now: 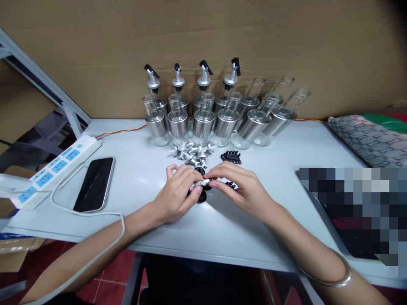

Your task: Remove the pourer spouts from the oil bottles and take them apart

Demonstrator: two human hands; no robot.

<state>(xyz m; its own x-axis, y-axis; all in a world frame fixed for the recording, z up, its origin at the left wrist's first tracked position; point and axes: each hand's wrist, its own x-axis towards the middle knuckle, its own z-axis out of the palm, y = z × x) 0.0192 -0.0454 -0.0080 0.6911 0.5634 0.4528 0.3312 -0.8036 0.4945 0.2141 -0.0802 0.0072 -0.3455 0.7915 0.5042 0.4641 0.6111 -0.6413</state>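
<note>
On the pale table (136, 178), steel-banded glass bottles (204, 123) stand beyond the left hand (176, 190) and right hand (243, 188), whose fingertips come together just over black round parts (202, 196). Between them sits a small silver piece (200, 183), pinched by the left thumb and fingers; whether the right fingertips grip its end, I cannot tell. It looks light, stiff, perhaps slippery, best held by its sides.

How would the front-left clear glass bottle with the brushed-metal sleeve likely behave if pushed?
The clear glass bottle with the brushed-metal sleeve is probably rigid but breakable, its neck and base being exposed glass. The smooth sleeve may feel slippery. A push could knock it into the similar bottle close beside it.
</note>
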